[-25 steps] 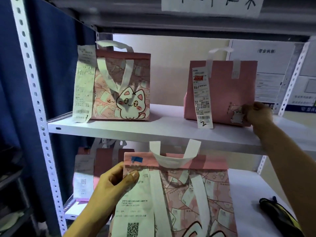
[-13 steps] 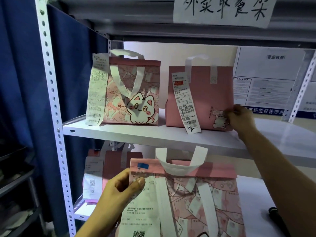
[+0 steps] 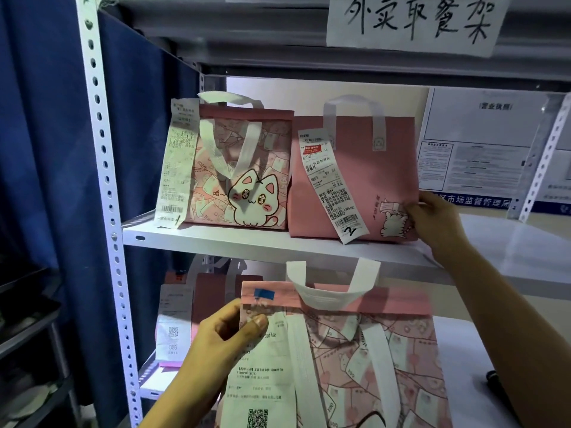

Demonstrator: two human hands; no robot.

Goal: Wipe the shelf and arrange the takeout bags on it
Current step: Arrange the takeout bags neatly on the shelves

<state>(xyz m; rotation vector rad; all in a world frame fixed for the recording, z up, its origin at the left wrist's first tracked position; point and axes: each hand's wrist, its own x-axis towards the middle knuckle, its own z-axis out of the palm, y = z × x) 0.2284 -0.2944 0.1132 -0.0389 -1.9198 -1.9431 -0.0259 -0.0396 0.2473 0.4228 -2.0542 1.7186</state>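
On the white upper shelf [image 3: 216, 239] stand two pink takeout bags side by side and touching. The left one is a cat-print bag [image 3: 247, 168] with a long receipt. The right one is a plain pink bag [image 3: 370, 168] with a receipt marked 2. My right hand [image 3: 432, 214] presses against the plain bag's lower right edge. My left hand [image 3: 222, 338] pinches the top left corner of a third patterned pink bag [image 3: 370, 350], held up in front of the lower shelf.
A perforated white upright [image 3: 105, 180] and a blue curtain [image 3: 40, 149] bound the left side. Another dark pink bag [image 3: 213, 298] with a receipt stands on the lower shelf. A handwritten paper sign [image 3: 414, 23] hangs above. Posters [image 3: 475, 143] cover the back wall.
My right hand has slid the plain pink bag leftward along the upper shelf until it meets the cat-print bag. My left hand keeps holding the third bag.
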